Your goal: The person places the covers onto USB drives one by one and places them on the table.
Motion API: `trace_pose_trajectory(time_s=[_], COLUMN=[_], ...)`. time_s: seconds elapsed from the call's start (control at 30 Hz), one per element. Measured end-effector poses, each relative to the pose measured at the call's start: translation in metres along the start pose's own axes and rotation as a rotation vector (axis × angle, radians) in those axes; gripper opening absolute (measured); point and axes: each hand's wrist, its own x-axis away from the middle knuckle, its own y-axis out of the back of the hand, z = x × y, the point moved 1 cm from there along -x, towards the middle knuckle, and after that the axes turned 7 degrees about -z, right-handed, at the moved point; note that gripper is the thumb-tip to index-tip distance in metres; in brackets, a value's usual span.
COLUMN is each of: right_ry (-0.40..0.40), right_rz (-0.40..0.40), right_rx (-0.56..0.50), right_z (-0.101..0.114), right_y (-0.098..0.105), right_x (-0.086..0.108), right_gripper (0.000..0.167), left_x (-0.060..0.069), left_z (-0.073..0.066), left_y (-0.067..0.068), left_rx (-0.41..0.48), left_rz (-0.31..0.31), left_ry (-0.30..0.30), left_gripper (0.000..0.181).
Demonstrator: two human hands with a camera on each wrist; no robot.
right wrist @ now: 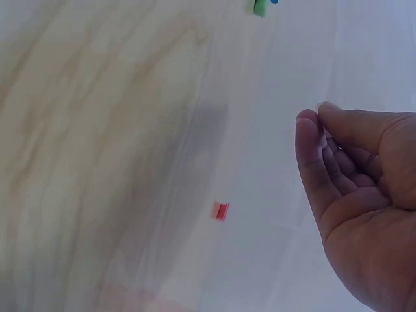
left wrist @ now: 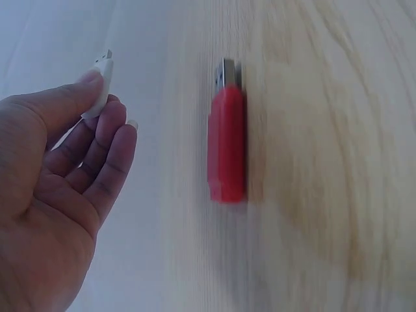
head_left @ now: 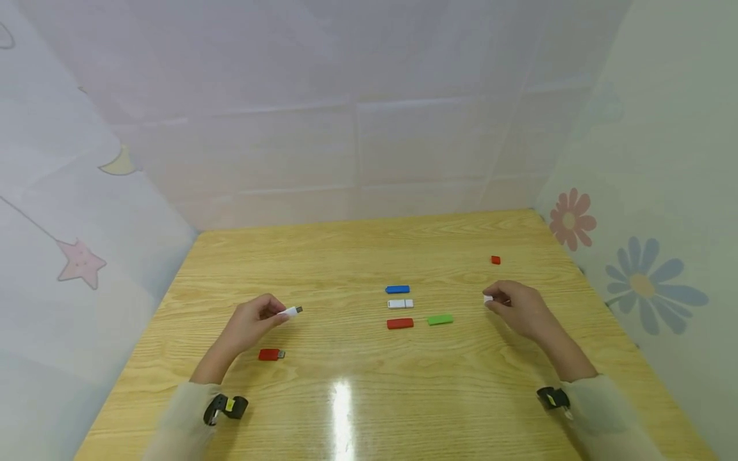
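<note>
My left hand (head_left: 254,323) pinches a white USB stick (head_left: 291,312) between thumb and fingers, its bare metal plug pointing right in the head view. In the left wrist view the stick (left wrist: 101,91) slants upward from the fingertips. On the table just below that hand lies a red USB stick (head_left: 268,355) with its plug uncovered. At the right, my right hand (head_left: 519,310) pinches a small white cap (head_left: 487,298); the right wrist view hides this cap behind the fingertips. Beyond that hand a small red cap (head_left: 496,260) lies on the table.
Mid-table, a blue USB stick (head_left: 398,289), a white one (head_left: 400,304) and a red one (head_left: 400,323) lie in a column. A green one (head_left: 440,319) is just right of the red. Cloth-like walls enclose the wooden table (head_left: 323,256) behind and at both sides.
</note>
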Motion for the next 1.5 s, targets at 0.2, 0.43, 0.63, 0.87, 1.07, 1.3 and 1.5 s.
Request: trace_pose_trajectory(time_s=[0.2,0.43,0.63,0.87,1.07,1.3,1.5], right_ry=[0.042,0.035,0.031,0.047,0.073,0.083,0.072], right_rz=[-0.002,0.011,0.022,0.024,0.032,0.043,0.060], right_rx=[-0.029,-0.033,-0.044,-0.047,-0.062,-0.089,-0.093], right_z=[0.008,0.012,0.013,0.017,0.025,0.037,0.044], right_y=[-0.008,-0.013,-0.018,-0.023,-0.030,-0.037,-0.044], right_x=[-0.004,-0.006,-0.006,-0.007,-0.010,-0.015,-0.018], right_gripper=[0.018,0.020,0.022,0.021,0.020,0.020,0.020], left_x=[-0.007,-0.013,-0.017,-0.021,-0.027,-0.035,-0.040], left_z=[-0.010,-0.019,-0.023,-0.030,-0.040,-0.053,-0.059], left_y=[-0.013,-0.023,-0.028,-0.031,-0.040,-0.054,-0.067], left_rx=[0.031,0.042,0.015,0.006,0.033,0.049,0.047], left_rz=[0.032,0.054,0.052,0.056,0.079,0.102,0.112], left_ry=[-0.027,-0.049,-0.073,-0.094,-0.136,-0.153,-0.162], left_gripper=[0.013,0.012,0.014,0.014,0.012,0.012,0.011])
